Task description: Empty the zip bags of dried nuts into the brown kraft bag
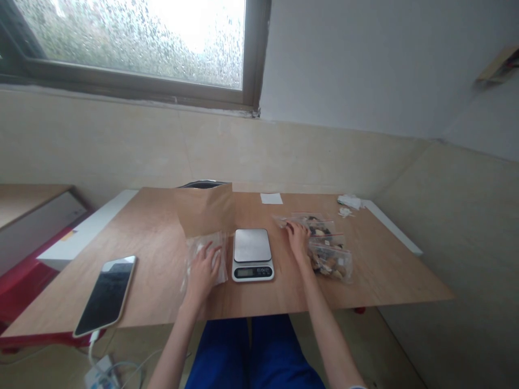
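Observation:
My left hand (pixel 204 268) lies flat with fingers spread on a pile of clear empty plastic bags (pixel 203 253), left of a small digital kitchen scale (pixel 252 253). A brown paper bag (pixel 205 209) stands just behind that pile. My right hand (pixel 299 240) rests on the table to the right of the scale, fingers loosely curled against the edge of several clear zip bags filled with mixed dark and light pieces (pixel 326 248). Whether it grips one of these bags is not visible.
A smartphone (pixel 107 295) lies face up at the table's (pixel 377 281) left front, its cable hanging down. A white paper slip (pixel 271 198) and crumpled white bits (pixel 349 203) lie at the far edge. A white board (pixel 83 231) leans at the left.

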Motion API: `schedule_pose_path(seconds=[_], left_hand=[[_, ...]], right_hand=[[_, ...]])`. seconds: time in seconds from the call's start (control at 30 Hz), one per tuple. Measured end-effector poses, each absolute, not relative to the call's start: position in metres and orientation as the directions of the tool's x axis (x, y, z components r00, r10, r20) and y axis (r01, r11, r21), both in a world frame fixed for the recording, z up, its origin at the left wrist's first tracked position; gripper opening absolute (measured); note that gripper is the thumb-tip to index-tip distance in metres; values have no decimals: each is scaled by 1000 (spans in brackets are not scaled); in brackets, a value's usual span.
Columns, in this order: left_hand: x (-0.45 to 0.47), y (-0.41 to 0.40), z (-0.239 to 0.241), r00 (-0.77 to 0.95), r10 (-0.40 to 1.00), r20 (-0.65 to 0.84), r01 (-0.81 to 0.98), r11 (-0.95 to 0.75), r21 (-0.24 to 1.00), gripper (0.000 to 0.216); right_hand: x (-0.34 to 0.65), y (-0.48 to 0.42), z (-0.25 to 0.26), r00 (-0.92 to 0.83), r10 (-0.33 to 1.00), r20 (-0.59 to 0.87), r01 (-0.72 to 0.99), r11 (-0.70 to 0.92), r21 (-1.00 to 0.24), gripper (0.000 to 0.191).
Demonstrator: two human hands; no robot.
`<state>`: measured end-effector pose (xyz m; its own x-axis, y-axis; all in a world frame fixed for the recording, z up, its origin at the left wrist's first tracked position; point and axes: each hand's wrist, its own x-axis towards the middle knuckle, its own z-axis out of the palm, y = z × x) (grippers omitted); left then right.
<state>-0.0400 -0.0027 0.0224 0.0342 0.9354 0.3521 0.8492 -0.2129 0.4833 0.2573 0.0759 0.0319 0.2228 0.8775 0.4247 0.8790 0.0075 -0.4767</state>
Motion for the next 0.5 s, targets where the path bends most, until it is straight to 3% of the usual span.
schedule_pose_path(seconds=[0.1, 0.23, 0.37, 0.5], left_hand=[[-36, -2, 5, 76, 976, 203, 880, -161, 447, 42], [-39, 2, -7, 98, 977, 188, 880, -174, 442, 44], [-37, 1, 7, 89, 973, 212, 778, -201, 595, 43], [-12, -10, 47, 21, 966, 258, 490, -235, 839, 41]], right_hand=[[249, 67, 46, 363, 816, 450, 767, 12, -641, 32], [230, 44, 63, 541, 733, 413, 556, 57, -829, 40], [203, 18, 79, 553, 773, 311, 392, 88, -916, 41], [174, 4, 91, 446, 883, 147, 121, 103, -987, 39]])
